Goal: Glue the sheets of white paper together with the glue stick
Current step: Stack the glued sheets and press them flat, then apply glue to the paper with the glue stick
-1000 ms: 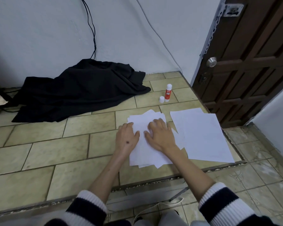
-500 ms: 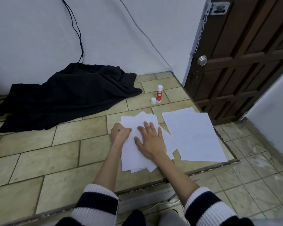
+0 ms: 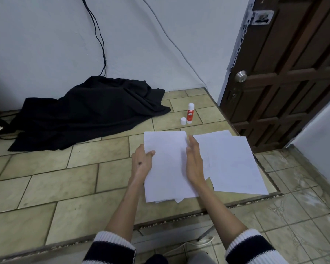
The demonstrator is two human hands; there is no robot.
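Your left hand [image 3: 142, 164] is pinching the paper stack's [image 3: 166, 168] left edge — thumb on top; your right hand [image 3: 193, 162] is pressing its right edge, fingers straight. Glue stick [image 3: 190, 116] is standing uncapped near the tiled floor's [image 3: 65, 180] far right corner, cap [image 3: 183, 121] beside it.

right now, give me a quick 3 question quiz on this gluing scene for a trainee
1. True or false: the glue stick has its cap on.
2. Which hand grips the left edge of the near paper stack? A) left hand B) right hand
3. Fill in: the second paper pile lies to the ____ of the stack.

Key: 1 false, the cap stands beside it on the floor; 2 A; 3 right.
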